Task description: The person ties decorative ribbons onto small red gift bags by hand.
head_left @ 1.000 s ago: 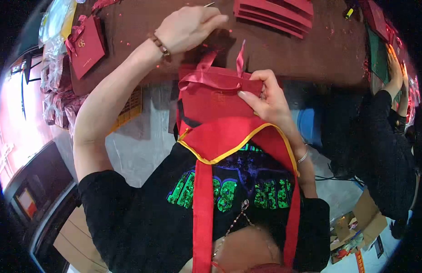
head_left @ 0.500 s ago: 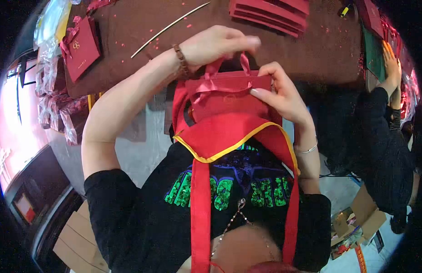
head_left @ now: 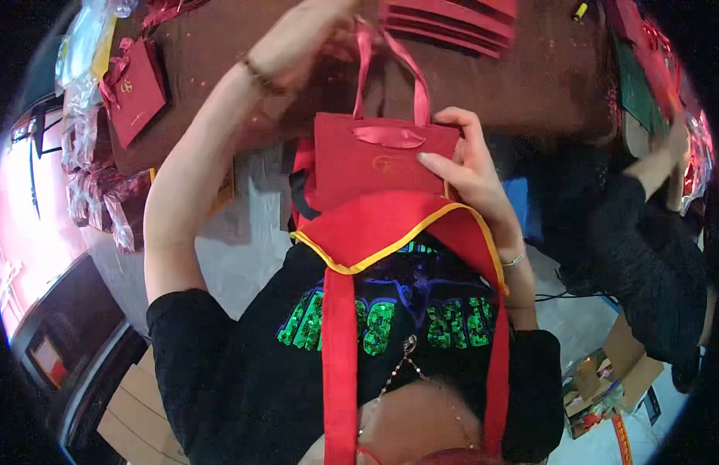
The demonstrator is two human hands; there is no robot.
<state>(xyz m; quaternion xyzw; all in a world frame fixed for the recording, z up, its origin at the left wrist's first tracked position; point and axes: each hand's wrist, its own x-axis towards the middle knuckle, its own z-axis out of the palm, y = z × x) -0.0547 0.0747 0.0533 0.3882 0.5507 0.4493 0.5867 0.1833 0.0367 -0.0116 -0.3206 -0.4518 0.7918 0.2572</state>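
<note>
Blur hid whether my left hand [head_left: 319, 27] was open or gripping the ribbon handle [head_left: 364, 74]. Beyond my apron [head_left: 367, 232], the red bag [head_left: 348, 167] needed steadying for even pull; my nearly closed right hand [head_left: 474, 167] pinched its right edge.

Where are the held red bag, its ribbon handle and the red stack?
Held red bag [head_left: 359, 170]: head view, now; front panel, left of the gold logo.
Ribbon handle [head_left: 421, 99]: head view, now; right strand, above the bag's rim.
Red stack [head_left: 452, 22]: head view, now; middle of its visible part.
</note>
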